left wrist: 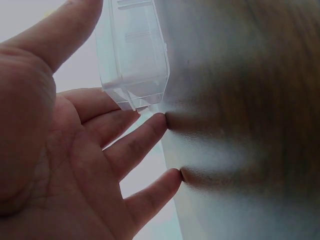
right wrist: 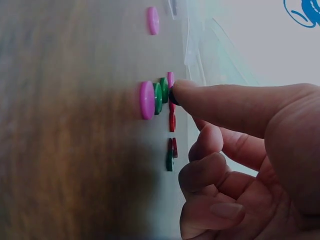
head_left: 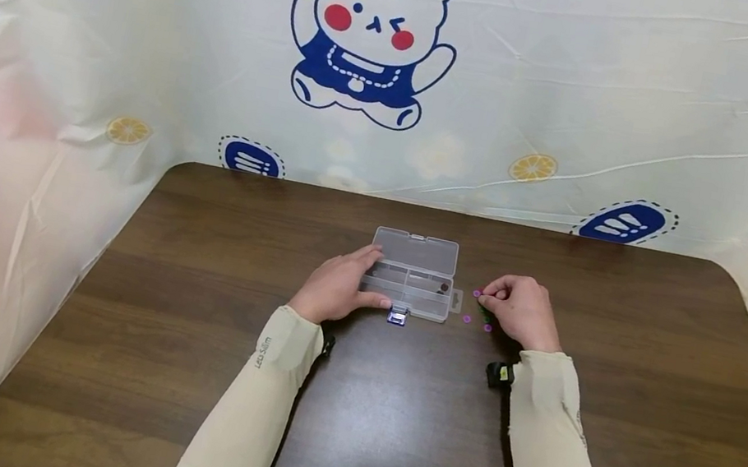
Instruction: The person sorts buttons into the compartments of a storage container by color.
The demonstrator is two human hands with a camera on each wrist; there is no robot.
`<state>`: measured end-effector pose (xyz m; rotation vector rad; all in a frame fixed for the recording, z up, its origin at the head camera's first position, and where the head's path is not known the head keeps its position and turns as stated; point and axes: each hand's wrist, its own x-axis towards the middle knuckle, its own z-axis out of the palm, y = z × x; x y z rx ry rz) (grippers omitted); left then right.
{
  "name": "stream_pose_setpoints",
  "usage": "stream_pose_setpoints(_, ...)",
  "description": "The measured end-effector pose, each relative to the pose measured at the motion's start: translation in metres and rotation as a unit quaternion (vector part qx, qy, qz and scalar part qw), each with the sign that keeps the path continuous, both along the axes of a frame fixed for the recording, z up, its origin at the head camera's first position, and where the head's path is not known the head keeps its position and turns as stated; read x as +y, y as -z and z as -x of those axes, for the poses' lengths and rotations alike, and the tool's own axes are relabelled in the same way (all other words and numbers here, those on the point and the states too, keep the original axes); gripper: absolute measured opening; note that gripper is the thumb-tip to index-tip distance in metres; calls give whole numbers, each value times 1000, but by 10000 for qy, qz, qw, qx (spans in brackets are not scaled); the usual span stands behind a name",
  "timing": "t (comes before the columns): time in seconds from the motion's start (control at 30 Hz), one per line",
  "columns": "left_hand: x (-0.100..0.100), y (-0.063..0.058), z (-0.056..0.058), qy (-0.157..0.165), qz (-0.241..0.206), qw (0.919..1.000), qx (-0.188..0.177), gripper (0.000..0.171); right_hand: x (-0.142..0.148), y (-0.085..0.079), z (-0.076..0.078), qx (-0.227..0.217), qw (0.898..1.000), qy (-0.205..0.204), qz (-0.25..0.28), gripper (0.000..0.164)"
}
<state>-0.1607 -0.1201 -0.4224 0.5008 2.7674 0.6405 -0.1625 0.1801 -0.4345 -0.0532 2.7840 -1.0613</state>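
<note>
A clear plastic compartment box [head_left: 427,306] lies on the table with its lid [head_left: 416,252] folded back. My left hand [head_left: 337,284] holds the box at its left end, thumb at the front and fingers toward the back. In the left wrist view two of its fingertips meet the tabletop. My right hand [head_left: 524,310] is just right of the box, pinching a small dark button [right wrist: 173,97] between thumb and forefinger. Pink buttons [right wrist: 147,100], green buttons [right wrist: 158,99] and red buttons [right wrist: 172,122] lie by its fingertips. A dark button [head_left: 444,288] sits in a right-hand compartment.
A small blue-and-white piece [head_left: 398,316] is at the box's front edge. One pink button [head_left: 467,318] lies between the box and my right hand. The brown wooden table [head_left: 383,436] runs back to a patterned cloth [head_left: 484,119] hanging behind and at both sides.
</note>
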Motion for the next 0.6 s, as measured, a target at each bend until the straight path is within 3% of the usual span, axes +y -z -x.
stream_pose_setpoints(0.6,-1,1,0,-17,-22,10000,-11,86,-3,-1,0,503,9987,100,-29,12)
